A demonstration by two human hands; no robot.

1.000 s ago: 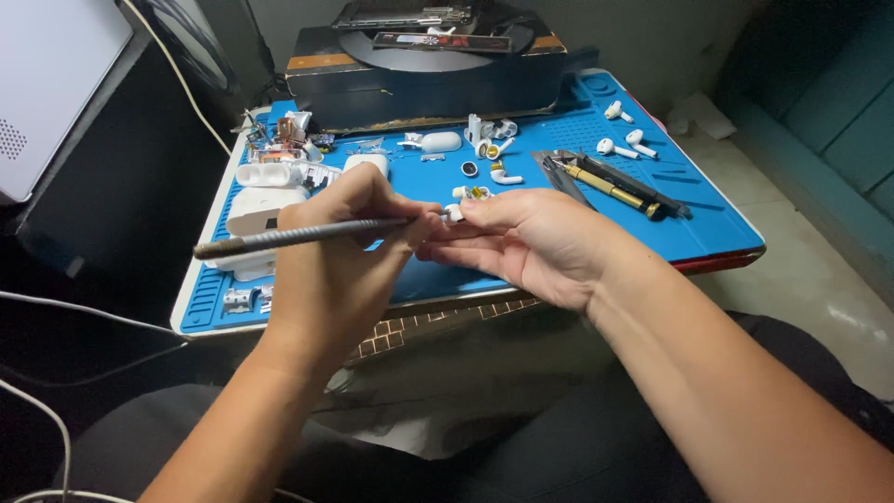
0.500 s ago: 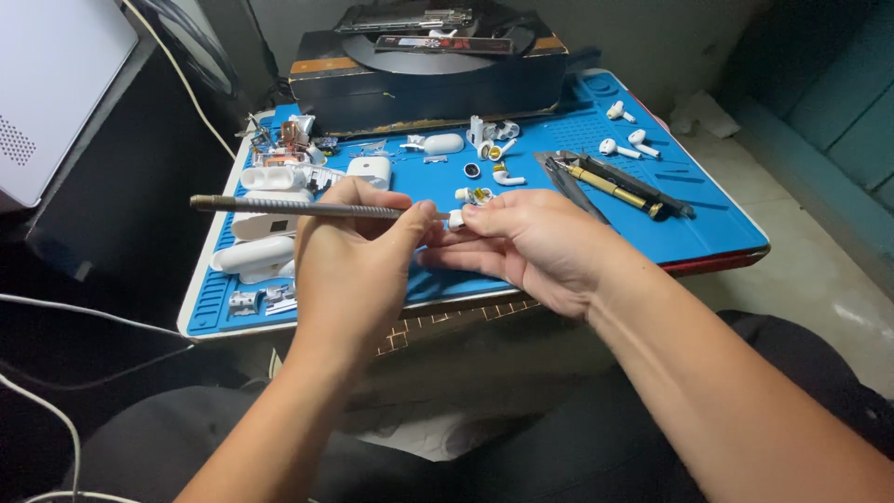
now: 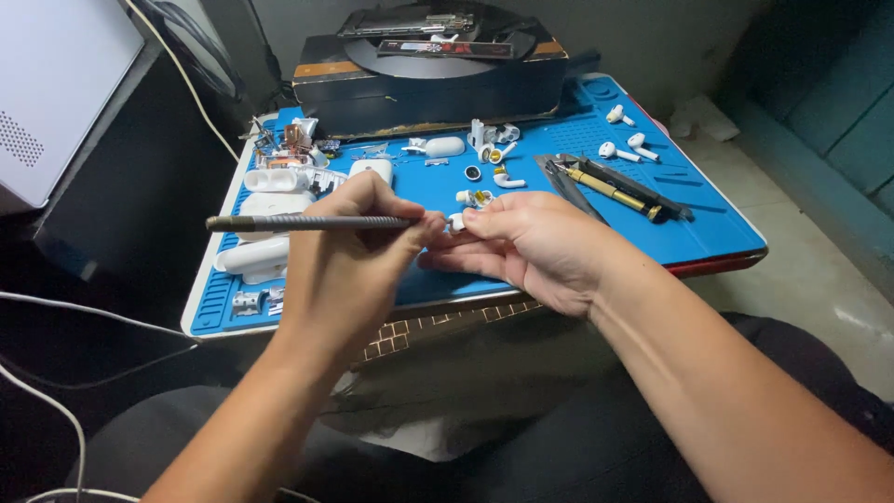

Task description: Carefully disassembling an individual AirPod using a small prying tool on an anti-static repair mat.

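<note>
My left hand (image 3: 349, 256) pinches the grey tool (image 3: 307, 223) between thumb and fingers, and it now lies level, its butt pointing left and its tip right at the small white earbud part (image 3: 456, 222); a second ago it sloped down to the left, so I have raised and levelled it while keeping the tip in place, which I judge means I am still working at the same spot on the part. My right hand (image 3: 531, 247) has barely moved: its fingers are pressed together on the earbud part, holding it just above the near edge of the blue mat (image 3: 708, 228). Beyond the part, on the mat, lie more white earbud pieces (image 3: 484, 154), white cases (image 3: 270, 200) to its left, and a black-and-yellow knife (image 3: 619, 191) to its right. Farthest back stands a black box (image 3: 428, 88).
</note>
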